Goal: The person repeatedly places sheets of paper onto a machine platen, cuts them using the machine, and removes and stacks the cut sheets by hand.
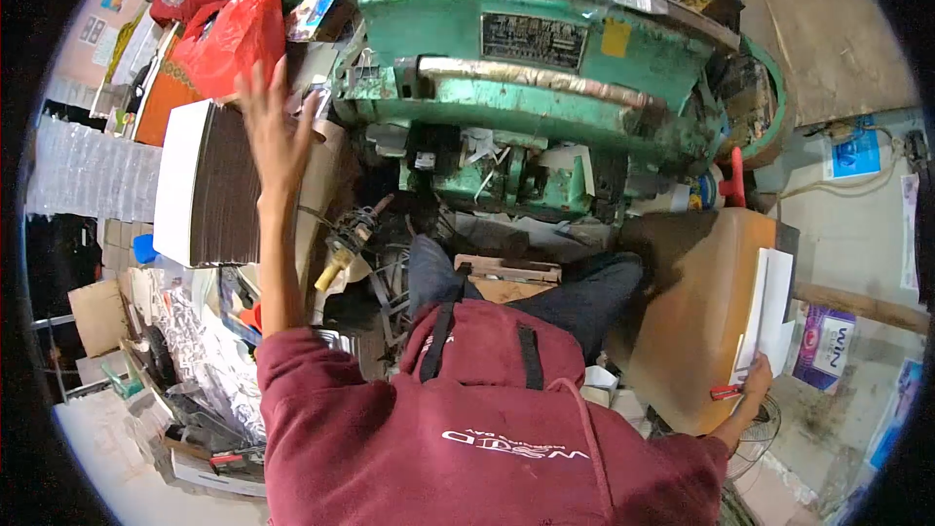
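My left hand [276, 131] is raised with its fingers spread, holding nothing. It is in front of a red plastic bag [239, 39] and beside a tall stack of sheets [229, 185], white on one face and dark brown along the edges. Low at the right, my right hand [753, 388] has its fingers closed at the lower end of some narrow white paper [767, 317] on a brown tabletop [682, 302]. A small red tool [726, 393] lies close to its thumb; its kind is unclear.
A green machine [545, 39] with a metal plate stands ahead of me. Its roller [536, 78] runs across the front. Crumpled paper [200, 351] is piled at the left. A purple and white box [825, 349] is at the right, near wire fan guards [760, 429].
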A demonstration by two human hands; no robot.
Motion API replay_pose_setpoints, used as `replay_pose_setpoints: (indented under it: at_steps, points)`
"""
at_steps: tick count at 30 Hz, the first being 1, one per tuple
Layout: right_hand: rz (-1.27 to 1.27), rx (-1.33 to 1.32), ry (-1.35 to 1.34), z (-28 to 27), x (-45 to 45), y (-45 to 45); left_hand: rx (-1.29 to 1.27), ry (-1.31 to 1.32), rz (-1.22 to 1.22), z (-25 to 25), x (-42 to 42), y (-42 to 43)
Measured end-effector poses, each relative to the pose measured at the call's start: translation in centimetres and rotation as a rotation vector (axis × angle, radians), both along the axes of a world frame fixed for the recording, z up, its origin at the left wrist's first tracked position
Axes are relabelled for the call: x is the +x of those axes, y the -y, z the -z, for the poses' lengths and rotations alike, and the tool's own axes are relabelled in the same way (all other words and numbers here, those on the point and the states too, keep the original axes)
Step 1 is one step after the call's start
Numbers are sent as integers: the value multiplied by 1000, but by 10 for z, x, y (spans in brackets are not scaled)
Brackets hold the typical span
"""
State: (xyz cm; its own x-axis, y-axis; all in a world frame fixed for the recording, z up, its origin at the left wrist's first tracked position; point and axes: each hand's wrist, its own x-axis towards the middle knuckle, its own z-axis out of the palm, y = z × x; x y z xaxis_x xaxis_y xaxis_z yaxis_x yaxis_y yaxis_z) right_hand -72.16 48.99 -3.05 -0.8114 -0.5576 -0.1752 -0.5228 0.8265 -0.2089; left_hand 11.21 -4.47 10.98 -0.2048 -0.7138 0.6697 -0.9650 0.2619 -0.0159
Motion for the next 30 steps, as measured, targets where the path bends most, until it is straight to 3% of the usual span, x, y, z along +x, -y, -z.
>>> replay_pose_setpoints:
  at_steps: [2,3,6,9,11,13,14,15,16,17,18,22,23,24,26,28,30]
  points:
    - [-150,-118,-528,28,-30,-41,80,-148,252,-11,-44,21]
    - [-200,-278,-699,4,-9,-31,86,-203,321,-16,-68,31]
    - [491,-621,-202,-51,-4,-10,17,-141,449,-17,-121,75]
    - [146,-964,-78,-76,-40,14,105,58,384,20,-151,126]
    - [-1,-485,-340,-159,78,101,756,182,374,26,-160,130]
    - [-137,-928,155,-167,124,154,1208,273,386,70,-158,129]
    - [-201,-934,186,-163,140,175,1357,632,594,71,-162,100]
    - [-263,-937,214,-158,150,193,1208,304,481,85,-145,56]
    - [-438,-718,58,-155,157,205,1173,290,490,66,-139,16]
    - [-448,-711,136,-156,190,228,1095,270,504,63,-130,-20]
    - [-341,-843,399,-140,214,246,1116,293,474,53,-125,-51]
    - [-708,-616,656,-106,284,315,905,240,528,43,-95,-165]
    - [-610,-516,775,-91,301,332,914,293,496,43,-86,-179]
    - [-737,-496,787,-72,310,348,924,346,463,44,-77,-189]
    - [-664,-473,980,-30,332,377,965,208,433,30,-62,-200]
    - [-730,-398,923,-44,365,403,891,193,332,7,-40,-199]
    - [-694,-195,854,-63,372,425,754,-59,267,-38,-8,-195]
